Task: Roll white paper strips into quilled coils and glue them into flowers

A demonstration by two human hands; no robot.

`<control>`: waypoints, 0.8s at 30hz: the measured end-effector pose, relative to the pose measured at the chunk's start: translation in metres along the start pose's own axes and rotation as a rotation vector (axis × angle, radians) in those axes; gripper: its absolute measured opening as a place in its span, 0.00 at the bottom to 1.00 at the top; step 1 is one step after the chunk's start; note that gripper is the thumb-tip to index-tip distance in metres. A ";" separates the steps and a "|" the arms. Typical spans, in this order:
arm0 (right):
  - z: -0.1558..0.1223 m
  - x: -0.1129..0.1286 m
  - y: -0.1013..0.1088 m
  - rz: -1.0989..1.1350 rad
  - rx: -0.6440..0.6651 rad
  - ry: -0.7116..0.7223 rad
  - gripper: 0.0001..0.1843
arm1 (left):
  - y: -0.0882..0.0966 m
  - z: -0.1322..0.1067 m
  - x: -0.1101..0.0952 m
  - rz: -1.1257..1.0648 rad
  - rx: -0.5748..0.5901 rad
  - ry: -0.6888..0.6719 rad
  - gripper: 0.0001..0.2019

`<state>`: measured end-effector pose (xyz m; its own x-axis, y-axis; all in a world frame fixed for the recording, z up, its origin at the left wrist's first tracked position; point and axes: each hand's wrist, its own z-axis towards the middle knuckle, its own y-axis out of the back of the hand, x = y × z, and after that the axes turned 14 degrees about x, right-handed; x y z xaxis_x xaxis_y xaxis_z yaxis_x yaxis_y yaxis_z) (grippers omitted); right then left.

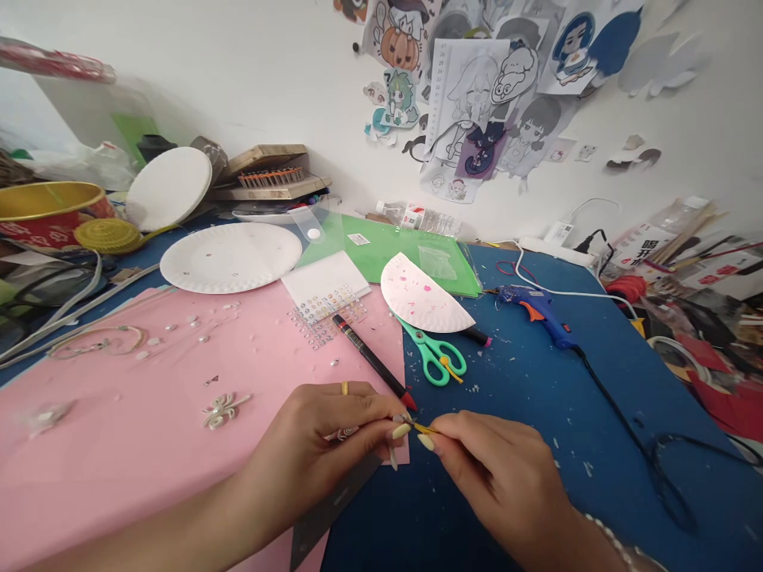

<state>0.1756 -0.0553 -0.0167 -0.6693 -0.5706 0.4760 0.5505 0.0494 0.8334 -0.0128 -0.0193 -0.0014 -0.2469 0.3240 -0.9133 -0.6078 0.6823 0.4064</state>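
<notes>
My left hand (334, 437) is closed in a pinch near the front middle of the table. A small pale piece shows at its fingertips, and some white coiled cord (344, 434) peeks out beneath the fingers. Facing it, my right hand (506, 461) pinches a thin yellow piece (426, 429), whose darker end meets the left fingertips. I cannot make out exactly what the left fingers grip. Just beyond them lies a black pen (369, 356) with a red end. A white cord knot ornament (223, 411) with a pearl rests on pink paper (149, 445) at the left.
Green scissors (438, 357) lie partly under a folded paper plate (426, 294). A blue glue gun (540, 311) with its black cable is at the right. Rhinestone sheets (325, 314), a white paper plate (232, 256) and a green folder (399, 258) are farther back. A grey ruler-like strip (334, 508) lies below my left hand.
</notes>
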 end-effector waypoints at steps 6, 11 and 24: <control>0.000 -0.003 0.000 0.026 0.007 0.004 0.08 | 0.000 0.000 0.001 0.006 -0.017 0.024 0.10; 0.002 -0.006 0.002 -0.026 0.009 0.061 0.06 | -0.001 0.000 -0.002 -0.034 -0.052 0.060 0.09; 0.001 -0.007 -0.003 -0.389 -0.077 0.193 0.03 | -0.003 0.003 0.000 -0.103 -0.080 0.178 0.08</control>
<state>0.1786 -0.0507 -0.0222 -0.7326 -0.6777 0.0631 0.3160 -0.2565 0.9134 -0.0091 -0.0191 -0.0025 -0.3050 0.1298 -0.9435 -0.6932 0.6491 0.3134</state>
